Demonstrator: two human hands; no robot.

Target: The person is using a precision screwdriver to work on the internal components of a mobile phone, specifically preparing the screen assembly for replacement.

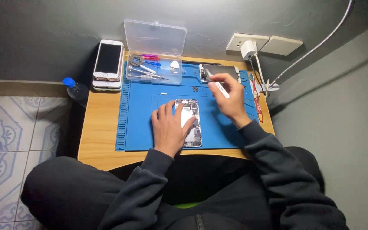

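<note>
An opened phone (191, 123) is pinned flat on the blue mat (137, 123) near the middle of the surface (101, 127), its inner boards turned up. The left hand (169, 127) is spread wide over it, palm down, fingers pressing its left half and near end. The right hand (231, 100) is raised just right of the phone and is closed on a slim white tool (221, 90), pinched between thumb and fingertips, its tip pointing far and left. Just beyond that hand, at the far edge of the mat, a detached screen (218, 71) is laid. The step in hand is judged to be work inside the open body, with the body steadied while the tool is readied. For the next move, a firm hold on the body and a fine, light placing of the tool tip among the small parts would be called for. By count: 1 opened phone, 1 detached screen, 1 white tool, 1 mat. A stack of at least 2 phones (107, 64) is seen at the far left, with 1 clear box (154, 57), lid up, beside it holding several small tools, too small to count. 1 bottle (76, 90) with a blue cap stands at the left edge, and 1 charger (248, 49) is plugged in at the far right.
</note>
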